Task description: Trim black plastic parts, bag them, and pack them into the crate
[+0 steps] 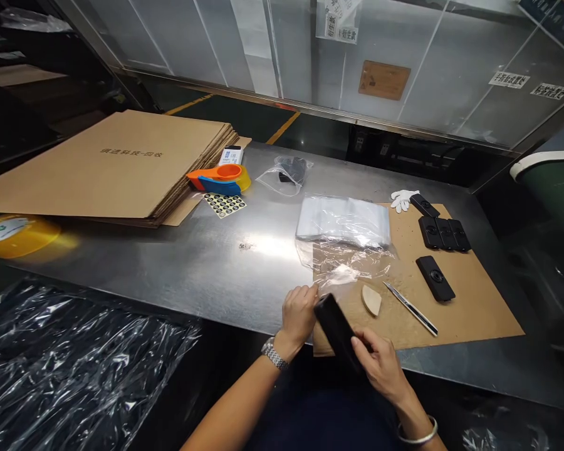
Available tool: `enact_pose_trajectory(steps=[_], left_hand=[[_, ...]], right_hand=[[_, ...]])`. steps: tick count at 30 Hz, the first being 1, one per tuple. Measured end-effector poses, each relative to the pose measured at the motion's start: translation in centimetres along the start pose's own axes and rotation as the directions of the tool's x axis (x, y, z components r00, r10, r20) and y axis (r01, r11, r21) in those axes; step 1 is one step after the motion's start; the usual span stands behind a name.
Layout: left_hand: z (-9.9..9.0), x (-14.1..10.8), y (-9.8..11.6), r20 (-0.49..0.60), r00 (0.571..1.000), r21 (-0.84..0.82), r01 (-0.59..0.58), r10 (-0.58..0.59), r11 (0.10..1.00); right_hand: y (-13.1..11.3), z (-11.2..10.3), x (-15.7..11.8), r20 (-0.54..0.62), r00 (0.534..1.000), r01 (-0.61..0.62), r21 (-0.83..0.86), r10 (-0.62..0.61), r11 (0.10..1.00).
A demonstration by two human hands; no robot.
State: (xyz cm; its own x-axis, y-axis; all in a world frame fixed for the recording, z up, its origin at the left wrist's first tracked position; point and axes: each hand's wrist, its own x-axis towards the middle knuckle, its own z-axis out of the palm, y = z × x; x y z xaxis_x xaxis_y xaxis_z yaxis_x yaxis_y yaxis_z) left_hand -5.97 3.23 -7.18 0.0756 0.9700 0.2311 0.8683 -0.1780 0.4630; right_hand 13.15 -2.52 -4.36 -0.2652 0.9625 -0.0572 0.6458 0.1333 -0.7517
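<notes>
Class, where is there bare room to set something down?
The silver metal table is bare, save a small dark smudge, between the yellow sheet of round black stickers and the pile of clear plastic, down to the near edge. Black rectangular devices and a white glove crowd the brown cardboard sheet's far right corner.

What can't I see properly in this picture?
Head view: far side of the held black device, turned away.
Head view: cardboard stack, cut off by left edge.
Head view: bagged black thing, blurred by crinkled plastic.
Head view: writing on the small white pack, too small.
</notes>
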Motion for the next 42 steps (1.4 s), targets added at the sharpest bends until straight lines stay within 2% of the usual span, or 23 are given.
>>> enact_pose_trajectory(steps=[2, 5, 9, 14, 19, 24, 26, 29, 31, 34, 36, 38, 40, 42], left_hand=[[0.0, 0.1, 0.1, 0.040, 0.999, -0.056, -0.018, 0.020, 0.998], [-0.1, 0.2, -0.1, 0.074, 0.997, -0.139, 0.000, 0.011, 0.990], [-0.2, 0.0, -0.7, 0.108, 0.994, -0.212, 0.047, -0.024, 0.976], [-0.2, -0.9, -0.8, 0.122, 0.992, -0.238, 0.012, 0.017, 0.971], [0.4, -2.2, 0.4, 0.083, 0.989, -0.173, -0.104, 0.120, 0.979], [0.3, -3.0, 1.7, 0.077, 0.956, -0.102, -0.275, 0.283, 0.956], [0.1, -3.1, 1.8, 0.065, 0.941, -0.091, -0.325, 0.331, 0.941], [-0.4, -3.1, 1.7, 0.009, 0.944, -0.072, -0.328, 0.330, 0.942], [-0.9, -3.2, 2.1, -0.025, 0.942, -0.064, -0.335, 0.334, 0.940], [-2.0, -3.5, 3.3, -0.045, 0.901, -0.064, -0.433, 0.431, 0.899], [-2.9, -3.5, 3.8, -0.050, 0.866, -0.072, -0.501, 0.498, 0.863], [-3.7, -3.2, 3.8, -0.076, 0.880, -0.085, -0.474, 0.469, 0.876], [-4.2, -2.9, 3.3, -0.112, 0.933, -0.100, -0.354, 0.343, 0.930], [-4.6, -2.8, 2.8, -0.125, 0.961, -0.154, -0.264, 0.246, 0.952]], right_hand=[[-0.1, 0.0, 0.0, 0.064, 0.998, 0.004, 0.112, -0.012, 0.994], [0.6, 0.2, 0.2, 0.076, 0.996, -0.052, 0.129, 0.043, 0.990], [1.7, 0.4, 0.0, 0.035, 0.997, -0.077, 0.043, 0.075, 0.996], [2.1, 0.6, -0.5, -0.087, 0.987, -0.143, -0.093, 0.135, 0.985], [2.1, 1.3, -0.5, -0.132, 0.984, -0.143, -0.153, 0.123, 0.978], [1.9, 2.2, 0.0, -0.151, 0.986, -0.102, -0.183, 0.074, 0.978], [1.8, 2.4, 0.5, -0.177, 0.978, -0.140, -0.150, 0.113, 0.979], [1.2, 2.6, 1.2, -0.217, 0.955, -0.222, -0.060, 0.205, 0.973], [0.5, 2.7, 1.7, -0.241, 0.949, -0.227, -0.085, 0.201, 0.970], [-0.6, 2.6, 2.1, -0.230, 0.968, -0.151, -0.217, 0.100, 0.965], [-1.2, 2.3, 2.5, -0.171, 0.983, -0.099, -0.189, 0.066, 0.977], [-1.4, 1.8, 3.0, -0.117, 0.988, -0.106, -0.044, 0.100, 0.993], [-1.6, 1.4, 3.5, -0.082, 0.985, -0.145, 0.084, 0.152, 0.986], [-2.0, 0.9, 4.1, -0.087, 0.985, -0.142, 0.076, 0.149, 0.987]])
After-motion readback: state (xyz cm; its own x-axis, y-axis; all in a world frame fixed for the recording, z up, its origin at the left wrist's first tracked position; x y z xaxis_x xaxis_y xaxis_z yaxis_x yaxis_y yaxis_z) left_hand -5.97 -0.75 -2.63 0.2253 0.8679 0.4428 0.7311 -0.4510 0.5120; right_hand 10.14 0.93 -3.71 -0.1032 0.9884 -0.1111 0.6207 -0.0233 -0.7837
